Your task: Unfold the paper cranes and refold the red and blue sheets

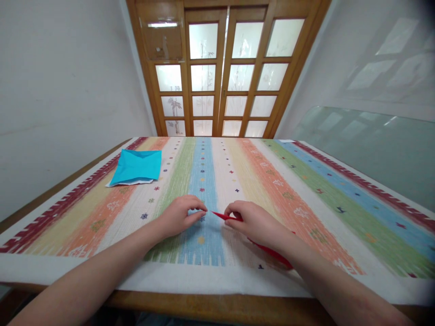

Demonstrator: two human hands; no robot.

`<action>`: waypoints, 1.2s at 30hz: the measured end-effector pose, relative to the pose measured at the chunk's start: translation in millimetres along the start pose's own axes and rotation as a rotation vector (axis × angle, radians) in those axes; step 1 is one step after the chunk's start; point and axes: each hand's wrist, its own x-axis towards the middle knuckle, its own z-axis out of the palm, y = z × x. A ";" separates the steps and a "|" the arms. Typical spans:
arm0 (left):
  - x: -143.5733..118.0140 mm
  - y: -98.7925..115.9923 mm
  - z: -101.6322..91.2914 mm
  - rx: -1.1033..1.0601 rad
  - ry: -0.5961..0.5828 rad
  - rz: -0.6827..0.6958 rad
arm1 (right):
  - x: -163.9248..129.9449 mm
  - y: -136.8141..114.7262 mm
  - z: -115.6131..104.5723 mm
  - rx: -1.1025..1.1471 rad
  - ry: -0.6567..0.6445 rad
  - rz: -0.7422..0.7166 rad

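Here we press a thin red folded paper sheet (228, 217) flat on the striped woven cloth (306, 190). Our right hand (253, 222) lies curled on top of the red paper and pinches near its sharp tip. Our left hand (180, 215) sits just left of that tip, its fingers bent, holding nothing. If the right hand slides, we think the fold could go crooked or the tip could tear. 1 blue square folded paper (137, 166) lies far left of the red paper.
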 end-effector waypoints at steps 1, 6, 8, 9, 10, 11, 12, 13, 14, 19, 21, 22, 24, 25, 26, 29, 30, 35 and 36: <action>0.7 2.2 -9.2 -0.019 0.040 -0.002 | -1.5 -3.0 -8.1 0.048 0.012 -0.001; 2.7 22.6 -55.8 0.008 0.168 0.035 | -9.4 -13.3 -39.2 0.324 0.049 -0.004; 2.7 33.0 -67.9 0.010 0.146 0.025 | -10.5 -14.3 -43.3 0.491 0.024 -0.028; 3.1 37.9 -71.6 -0.003 0.133 0.001 | -10.2 -14.4 -43.6 0.584 0.002 -0.037; 4.0 42.3 -73.9 -0.027 0.115 -0.029 | -9.3 -14.5 -42.8 0.673 -0.024 -0.044; 5.6 46.3 -74.7 -0.064 0.100 -0.067 | -7.6 -14.8 -41.3 0.757 -0.052 -0.050; 8.3 49.6 -74.5 -0.117 0.089 -0.106 | -5.3 -15.5 -39.5 0.833 -0.082 -0.056; 12.1 52.4 -73.4 -0.184 0.082 -0.144 | -2.2 -16.7 -37.4 0.896 -0.111 -0.061; 16.9 54.6 -72.0 -0.266 0.084 -0.175 | 1.5 -18.5 -35.6 0.944 -0.133 -0.070; 52.0 60.5 -70.1 -0.669 0.196 -0.177 | 25.1 -34.3 -35.2 1.040 -0.113 -0.173; 65.3 60.6 -74.0 -0.756 0.246 -0.130 | 33.5 -41.6 -40.3 1.060 -0.102 -0.192; 70.9 59.9 -76.6 -0.787 0.253 -0.104 | 36.9 -45.0 -43.6 1.064 -0.097 -0.198; 79.8 56.8 -81.9 -0.839 0.236 -0.051 | 41.5 -50.8 -50.0 1.069 -0.091 -0.206; 83.2 54.6 -84.1 -0.863 0.219 -0.026 | 42.8 -53.1 -52.8 1.072 -0.088 -0.210; 86.0 51.9 -85.8 -0.886 0.203 0.000 | 43.7 -54.8 -55.0 1.076 -0.085 -0.214; 91.8 43.3 -87.0 -0.932 0.150 0.079 | 44.3 -57.1 -57.8 1.074 -0.092 -0.211; 92.9 40.5 -86.2 -0.942 0.133 0.099 | 44.2 -56.9 -57.6 1.071 -0.101 -0.206; 93.3 28.8 -81.3 -0.927 0.030 0.086 | 44.4 -52.3 -53.5 1.056 -0.217 -0.211; 92.7 26.5 -80.8 -0.907 0.003 0.074 | 44.4 -51.6 -52.8 1.044 -0.252 -0.218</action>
